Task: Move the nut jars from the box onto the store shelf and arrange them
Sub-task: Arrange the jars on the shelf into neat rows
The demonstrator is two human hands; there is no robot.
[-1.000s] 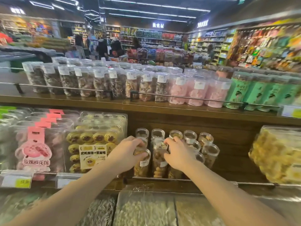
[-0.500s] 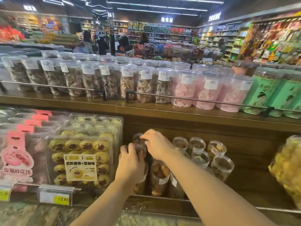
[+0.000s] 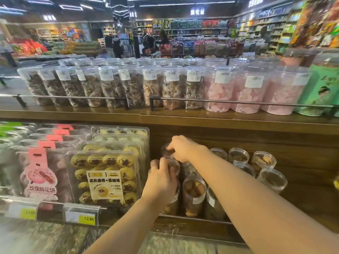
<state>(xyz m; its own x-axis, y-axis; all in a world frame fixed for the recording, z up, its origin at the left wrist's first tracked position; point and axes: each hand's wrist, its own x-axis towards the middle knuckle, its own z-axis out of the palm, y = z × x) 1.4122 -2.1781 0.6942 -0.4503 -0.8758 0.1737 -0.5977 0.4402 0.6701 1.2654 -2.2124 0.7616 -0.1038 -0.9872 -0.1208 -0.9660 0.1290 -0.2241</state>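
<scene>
Several clear nut jars stand in rows on the middle wooden shelf, among them a front jar and a right-hand jar. My left hand curls over the lid of the front-left jar and grips it. My right hand reaches further back, its fingers curled on the lid of the rear-left jar. Both hands hide most of those two jars. No box is in view.
Cookie trays and pink pastry packs fill the shelf left of the jars. A metal rail runs along the shelf front. The upper shelf carries tall jars of dried goods and pink sweets. People stand in the far aisle.
My right hand has moved left and back from the front jars to the rear-left jar. My left hand stays on the front-left jar. The view has come closer.
</scene>
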